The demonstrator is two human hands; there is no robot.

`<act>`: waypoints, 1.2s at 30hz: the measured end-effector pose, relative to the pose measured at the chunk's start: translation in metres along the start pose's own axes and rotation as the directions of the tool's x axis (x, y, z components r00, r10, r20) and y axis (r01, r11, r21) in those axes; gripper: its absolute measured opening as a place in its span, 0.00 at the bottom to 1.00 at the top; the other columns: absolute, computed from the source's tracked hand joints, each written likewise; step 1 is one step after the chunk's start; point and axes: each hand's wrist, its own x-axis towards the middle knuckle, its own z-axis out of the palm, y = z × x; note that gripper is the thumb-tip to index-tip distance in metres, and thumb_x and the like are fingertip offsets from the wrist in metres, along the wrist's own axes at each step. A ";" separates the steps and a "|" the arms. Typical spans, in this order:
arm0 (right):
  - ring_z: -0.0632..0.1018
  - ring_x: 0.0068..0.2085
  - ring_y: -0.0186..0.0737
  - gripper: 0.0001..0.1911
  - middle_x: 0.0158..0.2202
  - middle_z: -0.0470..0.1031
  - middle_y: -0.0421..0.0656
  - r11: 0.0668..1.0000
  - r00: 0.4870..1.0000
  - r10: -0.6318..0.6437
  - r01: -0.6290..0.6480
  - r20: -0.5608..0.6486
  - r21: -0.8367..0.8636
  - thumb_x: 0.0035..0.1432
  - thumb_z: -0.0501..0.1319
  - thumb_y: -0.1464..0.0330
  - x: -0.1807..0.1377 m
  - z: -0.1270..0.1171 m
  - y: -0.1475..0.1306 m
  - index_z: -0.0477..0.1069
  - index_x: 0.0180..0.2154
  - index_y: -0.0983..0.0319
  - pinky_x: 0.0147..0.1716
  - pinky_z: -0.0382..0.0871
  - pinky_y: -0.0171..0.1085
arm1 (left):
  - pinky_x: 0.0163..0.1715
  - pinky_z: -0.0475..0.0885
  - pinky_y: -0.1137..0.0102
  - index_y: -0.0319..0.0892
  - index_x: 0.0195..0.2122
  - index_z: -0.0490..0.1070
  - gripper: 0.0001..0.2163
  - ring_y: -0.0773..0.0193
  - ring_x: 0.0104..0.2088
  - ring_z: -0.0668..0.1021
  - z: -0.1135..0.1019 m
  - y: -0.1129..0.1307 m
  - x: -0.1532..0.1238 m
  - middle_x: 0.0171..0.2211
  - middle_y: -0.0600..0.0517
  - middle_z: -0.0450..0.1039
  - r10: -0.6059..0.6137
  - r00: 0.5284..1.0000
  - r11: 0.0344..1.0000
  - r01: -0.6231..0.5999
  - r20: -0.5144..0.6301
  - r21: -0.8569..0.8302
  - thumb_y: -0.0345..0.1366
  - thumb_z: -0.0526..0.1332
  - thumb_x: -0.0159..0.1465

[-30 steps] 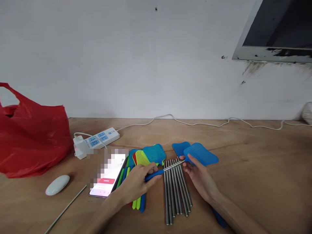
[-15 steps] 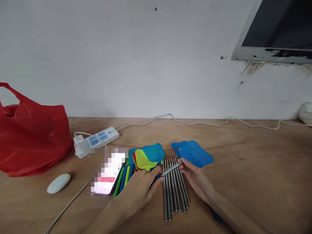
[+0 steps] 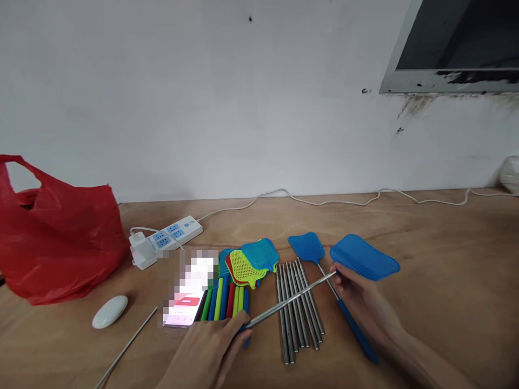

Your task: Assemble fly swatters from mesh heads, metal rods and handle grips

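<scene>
A blue fly swatter is stretched between my hands, its thin metal rod slanting up to the right. My left hand is closed around its handle end, which the fingers mostly hide. At the other end, my right hand pinches the rod just below the perforated blue head. Beneath the held rod lie several loose steel rods, side by side. Another blue fly swatter, complete with rod and handle, rests on the table and passes partly under my right hand. Loose swatter heads in yellow, blue and red overlap behind coloured handles.
On the wooden table, a lit phone sits left of the handles. Farther left are a white mouse-shaped object, a power strip with a plugged-in charger, and a red plastic bag. A white cable runs along the wall.
My hands have moved apart, the left down-left and the right to the right, and more metal rod now shows between them. The swatter on the table is less covered.
</scene>
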 end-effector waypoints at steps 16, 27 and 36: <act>0.71 0.30 0.39 0.21 0.32 0.79 0.42 0.990 0.997 0.048 -0.039 0.062 -0.134 0.40 0.77 0.58 -0.044 0.037 0.026 0.80 0.39 0.55 0.30 0.70 0.38 | 0.22 0.62 0.69 0.45 0.41 0.68 0.13 0.54 0.25 0.81 0.017 0.036 0.016 0.27 0.51 0.79 -0.068 0.998 0.969 0.062 -0.016 -0.239 0.39 0.46 0.74; 0.73 0.27 0.38 0.17 0.29 0.80 0.43 0.992 0.992 0.124 -0.125 -0.017 -0.003 0.44 0.74 0.55 -0.033 0.026 0.016 0.78 0.31 0.59 0.26 0.69 0.37 | 0.27 0.69 0.69 0.48 0.38 0.72 0.17 0.55 0.31 0.81 0.017 0.018 -0.001 0.32 0.50 0.79 -0.163 0.987 0.937 0.157 0.007 -0.311 0.46 0.45 0.73; 0.73 0.26 0.37 0.23 0.30 0.82 0.45 0.993 0.994 0.112 -0.111 0.012 -0.033 0.41 0.75 0.52 -0.040 0.033 0.016 0.81 0.35 0.61 0.27 0.69 0.37 | 0.27 0.71 0.70 0.46 0.41 0.72 0.15 0.56 0.31 0.81 0.019 0.024 0.001 0.33 0.50 0.79 -0.154 0.988 0.937 0.143 -0.009 -0.320 0.42 0.46 0.73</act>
